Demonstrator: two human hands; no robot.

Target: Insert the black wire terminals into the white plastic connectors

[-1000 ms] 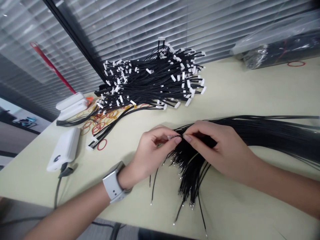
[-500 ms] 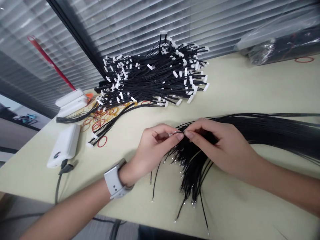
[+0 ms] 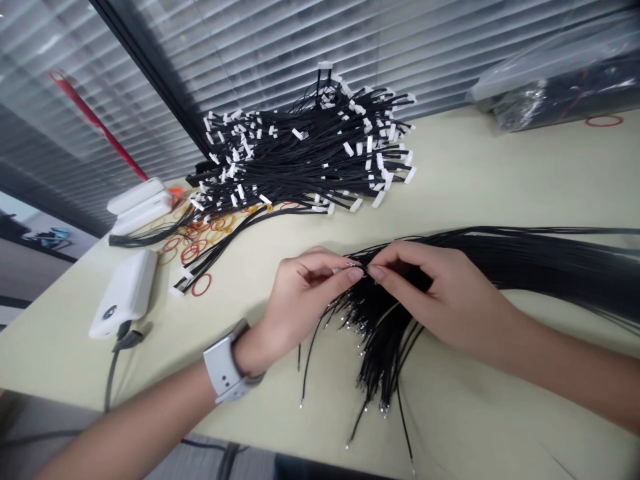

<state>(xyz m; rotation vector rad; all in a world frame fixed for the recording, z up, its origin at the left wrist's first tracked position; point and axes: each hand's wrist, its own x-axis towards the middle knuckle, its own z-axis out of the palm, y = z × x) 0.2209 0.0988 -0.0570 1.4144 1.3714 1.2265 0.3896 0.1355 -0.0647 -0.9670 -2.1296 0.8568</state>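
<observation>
Left hand: The left hand (image 3: 305,293) was curled, its thumb and forefinger pinching a thin strand with a pale tip (image 3: 350,265); the tip was too small to make out clearly. A white smartwatch (image 3: 223,368) sat on the wrist.

Right hand: The right hand (image 3: 430,293) was arched over the wires, its thumb and forefinger pinched together just beside the left fingertips. The fingers hid exactly what they gripped.

Wire bundle: A long black wire bundle (image 3: 530,263) lay on the table, running under the right hand and past the right edge of the view, which cut off its far end. Its loose ends fanned down toward the near side, with small metal tips showing.

Connector pile: A heaped pile of black wire harnesses (image 3: 305,157) with white connectors lay farther up the table, its inner strands hidden by the heap.

Table items: Red and yellow rubber bands (image 3: 197,250) lay beside the pile. Nearby were a white power bank (image 3: 125,293) with a grey cable and two white boxes (image 3: 140,205), whose contents could not be seen.

Background: A plastic bag (image 3: 555,87) holding dark items, hard to make out, lay at the far corner of the pale table (image 3: 500,173), below window blinds (image 3: 300,47).
</observation>
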